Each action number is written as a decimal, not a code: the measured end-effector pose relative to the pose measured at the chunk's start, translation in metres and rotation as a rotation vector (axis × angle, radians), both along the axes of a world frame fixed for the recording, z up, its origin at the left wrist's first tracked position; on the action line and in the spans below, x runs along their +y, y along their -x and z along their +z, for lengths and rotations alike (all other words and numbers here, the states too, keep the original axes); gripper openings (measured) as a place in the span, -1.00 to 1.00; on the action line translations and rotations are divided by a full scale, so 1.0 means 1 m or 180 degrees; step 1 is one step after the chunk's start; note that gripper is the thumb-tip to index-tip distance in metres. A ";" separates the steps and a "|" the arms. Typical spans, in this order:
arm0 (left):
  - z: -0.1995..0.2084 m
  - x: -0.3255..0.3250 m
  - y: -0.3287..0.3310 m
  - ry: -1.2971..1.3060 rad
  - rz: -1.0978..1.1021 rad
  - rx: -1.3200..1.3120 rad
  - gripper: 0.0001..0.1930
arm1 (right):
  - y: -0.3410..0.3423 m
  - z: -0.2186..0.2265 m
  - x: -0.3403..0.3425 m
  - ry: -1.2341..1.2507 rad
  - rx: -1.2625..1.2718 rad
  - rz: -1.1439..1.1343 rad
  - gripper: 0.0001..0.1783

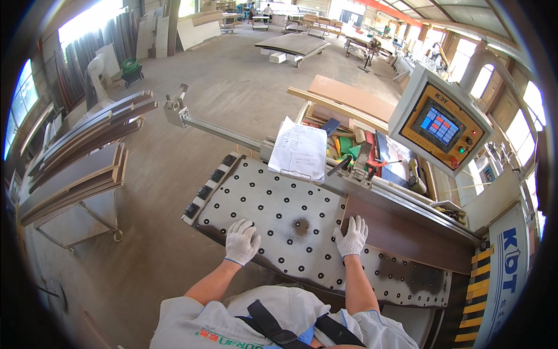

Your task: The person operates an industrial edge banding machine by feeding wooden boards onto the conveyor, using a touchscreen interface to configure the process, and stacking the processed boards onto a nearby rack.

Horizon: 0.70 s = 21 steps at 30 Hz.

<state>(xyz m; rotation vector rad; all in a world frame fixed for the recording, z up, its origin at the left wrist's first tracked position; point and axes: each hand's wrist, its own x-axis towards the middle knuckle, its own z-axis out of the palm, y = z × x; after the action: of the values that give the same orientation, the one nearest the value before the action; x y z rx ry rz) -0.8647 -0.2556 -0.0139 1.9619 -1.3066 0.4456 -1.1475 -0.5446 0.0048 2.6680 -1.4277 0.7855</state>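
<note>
Bright daylight, glaring windows (88, 22), dark curved fisheye rim

Right gloved hand (352, 235) flat on brown panel (407, 237); left gloved hand (242, 241) at dot-studded worktable (250, 189) (dark-scuffed); papers (297, 150) beyond.

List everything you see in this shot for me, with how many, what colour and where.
Dotted worktable: one, pale grey with black dots, centre.
Dark panel: one, brown, over the worktable's right part.
Clipboard with papers: one, white sheets, worktable's far edge.
Control panel: one, grey with yellow-orange face, upper right.
Loose items: many, mixed colours, beyond the worktable.
Metal rail: one, silver, reaching upper left.
Stacked boards: many, brown and grey, left.
Striped guard: one, yellow and black, lower right.
Low board stack: one, grey, top centre.
Distant people: two, too small for detail, top.
Left hand: one, white glove, worktable's near left.
Right hand: one, white glove, dark panel's left end.
</note>
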 end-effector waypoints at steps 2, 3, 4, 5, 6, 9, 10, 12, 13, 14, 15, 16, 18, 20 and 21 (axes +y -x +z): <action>0.003 0.000 0.001 0.0051 -0.0003 -0.0024 -0.72 | 0.001 0.001 0.000 -0.0005 0.0012 -0.0009 -0.19; 0.004 -0.001 0.001 0.0076 -0.0004 -0.0036 -0.72 | 0.001 0.000 0.000 0.0007 0.0005 -0.0008 -0.19; 0.003 -0.001 0.001 0.0092 -0.0007 -0.0036 -0.72 | 0.001 -0.001 -0.001 0.0018 0.0004 -0.0005 -0.19; 0.001 -0.001 0.000 0.0109 -0.0010 -0.0036 -0.72 | 0.002 -0.002 -0.001 0.0030 0.0003 -0.0002 -0.19; 0.000 -0.001 0.000 0.0125 -0.0013 -0.0035 -0.72 | 0.002 -0.002 -0.001 0.0030 0.0000 -0.0001 -0.20; 0.001 0.000 0.001 0.0123 0.0004 -0.0035 -0.74 | 0.002 -0.001 0.000 0.0018 -0.0003 0.0003 -0.20; 0.001 0.001 0.001 0.0131 0.0006 -0.0038 -0.74 | 0.002 0.000 0.001 0.0011 -0.0001 0.0001 -0.20; 0.001 0.001 0.001 0.0148 0.0014 -0.0046 -0.75 | 0.001 0.001 0.001 0.0012 -0.0005 0.0002 -0.20; 0.000 0.002 0.001 0.0149 0.0005 -0.0033 -0.75 | 0.001 0.000 0.001 0.0014 -0.0004 0.0002 -0.20; -0.001 0.002 0.000 0.0150 -0.0002 -0.0021 -0.76 | 0.001 -0.001 0.002 0.0015 -0.0005 0.0004 -0.20; -0.002 0.002 0.001 0.0150 -0.0009 -0.0010 -0.76 | 0.002 -0.002 0.002 0.0022 0.0025 0.0012 -0.20; 0.001 0.000 0.002 0.0187 -0.0001 -0.0036 -0.76 | 0.003 -0.002 0.000 0.0037 0.0052 0.0009 -0.21; 0.003 -0.003 0.004 0.0192 0.0031 -0.0037 -0.77 | 0.006 -0.007 -0.004 0.0062 0.0060 0.0004 -0.21; -0.002 -0.001 0.002 0.0234 0.0112 -0.0054 -0.78 | 0.001 -0.003 0.001 0.0026 0.0122 -0.0029 -0.20; -0.006 -0.001 0.005 0.0265 0.0210 -0.0009 -0.78 | 0.000 -0.002 0.006 0.0010 0.0153 -0.0052 -0.19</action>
<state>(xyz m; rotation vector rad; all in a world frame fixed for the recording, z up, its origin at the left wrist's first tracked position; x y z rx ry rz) -0.8694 -0.2568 -0.0195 1.9398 -1.2085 0.5266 -1.1476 -0.5386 0.0033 2.6503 -1.4343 0.7167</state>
